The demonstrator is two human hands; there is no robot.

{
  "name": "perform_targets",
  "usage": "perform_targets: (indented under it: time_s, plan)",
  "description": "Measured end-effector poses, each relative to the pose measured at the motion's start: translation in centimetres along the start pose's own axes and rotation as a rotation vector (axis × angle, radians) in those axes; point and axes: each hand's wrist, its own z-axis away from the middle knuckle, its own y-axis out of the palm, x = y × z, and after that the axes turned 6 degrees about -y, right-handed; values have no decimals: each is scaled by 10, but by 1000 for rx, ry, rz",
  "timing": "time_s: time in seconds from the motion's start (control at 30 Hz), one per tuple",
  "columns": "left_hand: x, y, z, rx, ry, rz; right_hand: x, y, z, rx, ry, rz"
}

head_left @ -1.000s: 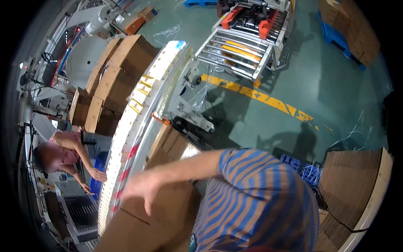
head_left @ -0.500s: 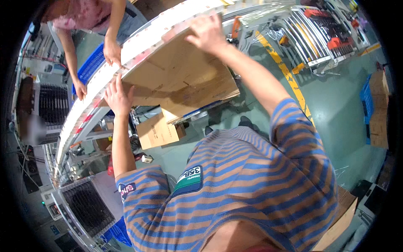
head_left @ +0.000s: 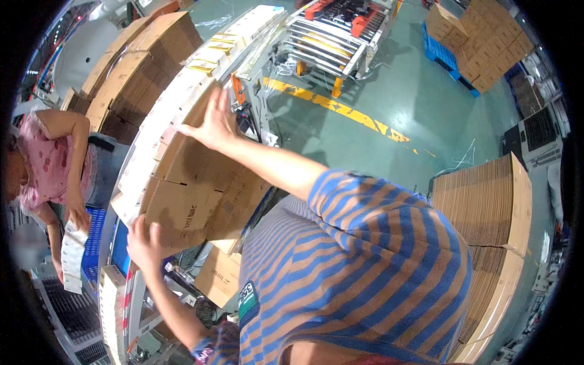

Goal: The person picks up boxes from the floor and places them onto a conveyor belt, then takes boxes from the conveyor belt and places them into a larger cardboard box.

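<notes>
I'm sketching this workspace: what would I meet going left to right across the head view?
Co-worker's pink top → wearer's left hand → wearer's right hand → roller conveyor → stack of flat cardboard

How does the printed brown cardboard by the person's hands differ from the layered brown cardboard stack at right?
The printed brown cardboard turns a broad face to the camera; the layered brown cardboard stack shows mostly edges. The left hand and right hand are at the printed cardboard's edge; neither touches the stack. Both are brown cardboard.

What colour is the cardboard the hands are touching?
The cardboard is brown, with dark printed marks; the head view shows it best.
</notes>
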Motion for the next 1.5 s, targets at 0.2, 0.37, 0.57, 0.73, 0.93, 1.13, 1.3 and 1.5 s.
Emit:
perform_targets:
  time_s: [0.2, 0.37, 0.57, 0.73, 0.93, 1.13, 1.3, 1.5]
  plan:
    - [20, -29, -34, 383, 94, 42, 12, -39, -1, 393, -36, -171]
    - [-17, -42, -33, 358, -236, 1012, 15, -115, -25, 887, -197, 232]
    - [-85, 128, 45, -60, -239, 294, 65, -39, 110, 1569, -820, 427]
    - [-49, 38, -36, -364, 10, 216, 42, -46, 99, 1350, -921, 344]
    - [-47, 53, 7, -234, 45, 189, 10, 10, 123, 468, -1187, 90]
    - [-37, 58, 26, 101, -243, 500, -8, 16, 93, 441, -974, 407]
    - [-34, 194, 98, 54, -827, 616, -143, -46, -13, 450, -351, 203]
    - [-142, 147, 122, 210, -1253, 1823, -147, -122, -28, 766, 666, -890]
